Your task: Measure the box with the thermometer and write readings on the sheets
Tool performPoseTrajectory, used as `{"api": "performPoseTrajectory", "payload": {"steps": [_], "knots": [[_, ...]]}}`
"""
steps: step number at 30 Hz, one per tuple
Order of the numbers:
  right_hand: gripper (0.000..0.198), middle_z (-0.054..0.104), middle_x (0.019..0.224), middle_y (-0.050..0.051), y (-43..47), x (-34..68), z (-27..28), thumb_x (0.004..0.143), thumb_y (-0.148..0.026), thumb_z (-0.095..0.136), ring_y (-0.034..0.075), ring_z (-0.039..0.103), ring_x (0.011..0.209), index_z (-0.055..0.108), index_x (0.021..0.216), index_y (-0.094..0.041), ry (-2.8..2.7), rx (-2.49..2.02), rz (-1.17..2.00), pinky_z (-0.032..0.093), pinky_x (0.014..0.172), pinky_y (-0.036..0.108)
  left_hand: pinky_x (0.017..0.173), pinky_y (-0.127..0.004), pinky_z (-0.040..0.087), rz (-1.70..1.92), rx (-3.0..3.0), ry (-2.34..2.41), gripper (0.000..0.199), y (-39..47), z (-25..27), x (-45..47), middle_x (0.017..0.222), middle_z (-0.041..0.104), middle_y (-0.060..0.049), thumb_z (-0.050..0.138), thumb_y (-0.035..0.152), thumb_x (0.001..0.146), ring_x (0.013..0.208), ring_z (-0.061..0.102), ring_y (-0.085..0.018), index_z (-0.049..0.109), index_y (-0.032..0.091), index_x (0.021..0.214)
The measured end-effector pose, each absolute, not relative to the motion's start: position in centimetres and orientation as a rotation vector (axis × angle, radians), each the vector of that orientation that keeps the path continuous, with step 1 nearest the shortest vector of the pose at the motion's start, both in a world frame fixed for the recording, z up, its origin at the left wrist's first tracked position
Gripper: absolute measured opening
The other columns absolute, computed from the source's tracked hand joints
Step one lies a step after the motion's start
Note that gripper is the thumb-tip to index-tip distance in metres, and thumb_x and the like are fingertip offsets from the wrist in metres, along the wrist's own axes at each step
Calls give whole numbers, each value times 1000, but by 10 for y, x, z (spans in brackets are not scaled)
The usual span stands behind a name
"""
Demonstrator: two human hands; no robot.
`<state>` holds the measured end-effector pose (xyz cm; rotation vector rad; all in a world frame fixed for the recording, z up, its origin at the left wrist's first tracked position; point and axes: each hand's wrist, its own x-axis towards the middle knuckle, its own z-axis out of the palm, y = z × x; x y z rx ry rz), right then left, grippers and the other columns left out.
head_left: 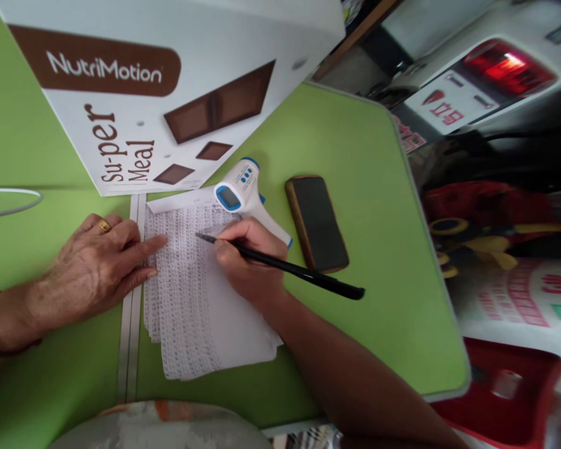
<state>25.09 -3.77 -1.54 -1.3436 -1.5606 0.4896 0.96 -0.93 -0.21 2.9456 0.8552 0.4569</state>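
right hand (pixel 250 265) pinching black pen (pixel 280 267), tip touching paper sheets (pixel 191 299) | left hand (pixel 98 265) lying flat, fingers pressing sheets' left edge | thermometer (pixel 243 190) just beyond right hand | phone (pixel 316 223) lying right of it on green worktop (pixel 378 249)

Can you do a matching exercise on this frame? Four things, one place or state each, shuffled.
Things:
1. pen
2. phone
3. thermometer
4. left hand

Places or states:
A. lying screen-up on the green table, right of the papers
B. fingertips pressing the papers' left edge
C. held in the right hand, tip on the papers
D. at the papers' top edge, below the box

Pairs: 1-C, 2-A, 3-D, 4-B
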Motion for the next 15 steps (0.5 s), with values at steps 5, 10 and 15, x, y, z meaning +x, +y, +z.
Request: {"api": "performPoseTrajectory", "payload": {"steps": [5, 10, 15], "knots": [[11, 59, 55, -6, -39, 250, -13, 73, -14, 58, 8, 52, 46, 57, 66, -23, -1591, -1312, 540, 45, 44, 20, 68, -41, 43, 432, 2959, 867, 41, -9, -2, 9, 89, 63, -11, 37, 38, 105, 78, 55, -26, 61, 15, 129], [12, 60, 54, -6, -39, 248, -12, 72, -13, 59, 7, 53, 45, 58, 65, -22, -1609, -1295, 572, 46, 43, 18, 68, -42, 42, 415, 2961, 864, 41, -9, -2, 9, 90, 64, -11, 37, 38, 105, 79, 55, -27, 61, 15, 129], [10, 62, 55, -6, -39, 248, -11, 73, -15, 60, 8, 55, 46, 59, 66, -22, -1621, -1321, 582, 47, 45, 19, 68, -42, 42, 408, 2957, 872, 41, -9, -2, 9, 90, 63, -11, 36, 38, 105, 78, 55, -27, 61, 15, 129]]}}
